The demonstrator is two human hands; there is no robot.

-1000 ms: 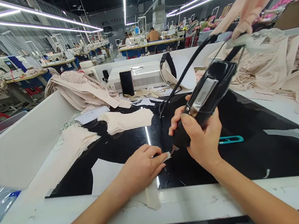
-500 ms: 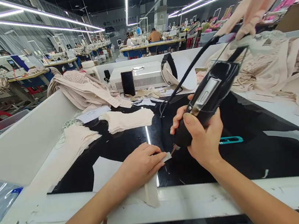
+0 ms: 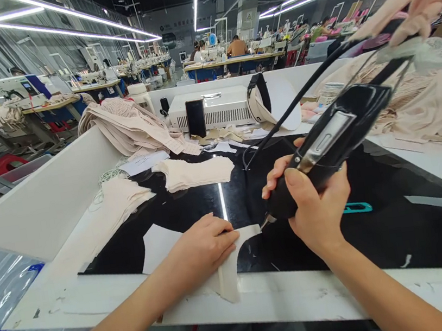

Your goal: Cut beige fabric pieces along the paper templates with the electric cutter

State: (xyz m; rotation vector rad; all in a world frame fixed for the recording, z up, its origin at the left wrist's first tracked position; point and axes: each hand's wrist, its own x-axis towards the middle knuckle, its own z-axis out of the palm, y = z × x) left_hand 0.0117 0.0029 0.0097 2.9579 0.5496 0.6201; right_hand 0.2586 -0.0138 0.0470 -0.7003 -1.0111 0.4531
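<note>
Facing worktables point(image 3: 236, 60) across matting point(image 3: 295, 258), right fingers point(image 3: 276, 174) grip a tool point(image 3: 332, 136), left fingers point(image 3: 224, 239) flatten cloth point(image 3: 230, 267).

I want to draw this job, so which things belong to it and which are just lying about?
Belong to the job:
black handheld tool, in the right hand
pale fabric piece, under the left hand
cream fabric stack, perhaps

Probably just lying about:
teal object
black phone
white visor

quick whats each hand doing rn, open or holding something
Left hand: laid over a pale cream, curved fabric piece; open or gripping cannot be told.
Right hand: closed around a glossy black, elongated handheld tool.
</note>
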